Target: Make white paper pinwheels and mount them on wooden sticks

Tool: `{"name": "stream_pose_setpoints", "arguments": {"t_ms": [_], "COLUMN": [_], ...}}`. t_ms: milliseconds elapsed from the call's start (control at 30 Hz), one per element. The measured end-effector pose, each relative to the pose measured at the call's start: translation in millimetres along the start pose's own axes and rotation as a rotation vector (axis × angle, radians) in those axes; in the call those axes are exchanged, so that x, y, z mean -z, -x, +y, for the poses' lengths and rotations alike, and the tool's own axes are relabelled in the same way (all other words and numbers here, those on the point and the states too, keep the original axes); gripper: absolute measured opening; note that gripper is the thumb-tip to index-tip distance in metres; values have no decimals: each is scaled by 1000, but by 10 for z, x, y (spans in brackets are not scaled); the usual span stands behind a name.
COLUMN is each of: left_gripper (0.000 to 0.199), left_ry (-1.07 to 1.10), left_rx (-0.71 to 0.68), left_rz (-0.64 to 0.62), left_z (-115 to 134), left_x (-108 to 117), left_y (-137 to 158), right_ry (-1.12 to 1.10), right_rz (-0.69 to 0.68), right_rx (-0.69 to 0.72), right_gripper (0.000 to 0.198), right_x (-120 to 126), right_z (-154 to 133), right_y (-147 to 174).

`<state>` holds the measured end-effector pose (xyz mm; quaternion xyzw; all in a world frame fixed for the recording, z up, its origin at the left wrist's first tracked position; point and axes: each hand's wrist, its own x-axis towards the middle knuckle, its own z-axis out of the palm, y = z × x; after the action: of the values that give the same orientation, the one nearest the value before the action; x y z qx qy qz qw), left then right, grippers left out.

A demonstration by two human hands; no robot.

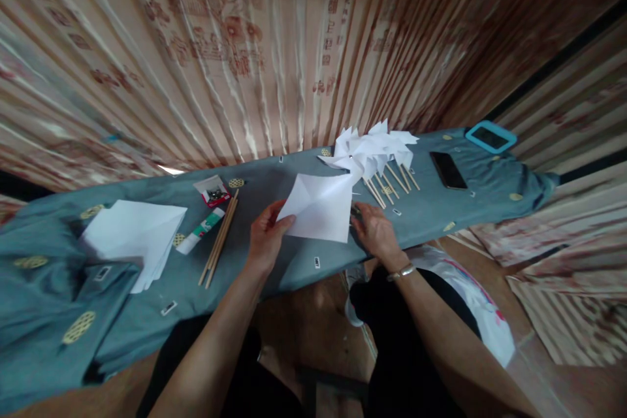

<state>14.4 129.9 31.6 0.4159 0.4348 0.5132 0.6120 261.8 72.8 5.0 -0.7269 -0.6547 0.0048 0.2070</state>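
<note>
A square sheet of white paper (321, 209) with diagonal creases is held up over the table. My left hand (268, 232) pinches its left edge between thumb and fingers. At the sheet's right edge, my right hand (375, 230) is closed around a small dark object, partly hidden by the fingers; its kind cannot be made out. Just behind the sheet lie several white paper pinwheels (367, 147) in a row, their wooden sticks (377, 192) pointing toward me. Left of my left hand are loose wooden sticks (220, 238), a glue tube (200, 230) and an open small box of pins (214, 192).
A stack of white paper (137, 228) lies on the left of the narrow cloth-covered table (294, 268). A black phone (448, 170) and a blue-framed device (490, 137) lie at the right. A patterned curtain (274, 59) hangs behind. A white plastic bag (470, 300) is below, right.
</note>
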Motion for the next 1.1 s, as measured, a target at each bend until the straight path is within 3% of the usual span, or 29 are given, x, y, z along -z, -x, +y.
{"name": "stream_pose_setpoints", "arguments": {"t_ms": [167,400,467,600,667,800,967,1100], "left_gripper": [46,39,40,38,36,32,30,27], "left_ry": [1,17,-20,-212,-319,-504,-643,-692], "left_rx": [-82,-123,-161,-286,-332,-395,-430,-442], "left_rz": [22,83,115,238,275,277,271,337], "left_z": [57,140,191,311,340,295,218,269], "left_x": [27,210,271,404,461,521,547,611], "left_y": [-78,-167,-208,-279,-302,-330,-365,-425], "right_ry": [116,-2,-224,-1219,-1414,-1500,-1449,-1409], "right_rz": [-101,-100,-110,-89,-108,-357,-669,-773], "right_rx": [-117,-249,-314,-524,-534,-474,-518,-491], "right_gripper": [28,18,19,35,38,39,44,52], "right_x": [9,95,139,317,434,522,195,23], "right_z": [-236,-228,-245,-403,-533,-794,-950,-887], "right_y": [-26,-87,-57,-6,-7,-44,-48,-23]}}
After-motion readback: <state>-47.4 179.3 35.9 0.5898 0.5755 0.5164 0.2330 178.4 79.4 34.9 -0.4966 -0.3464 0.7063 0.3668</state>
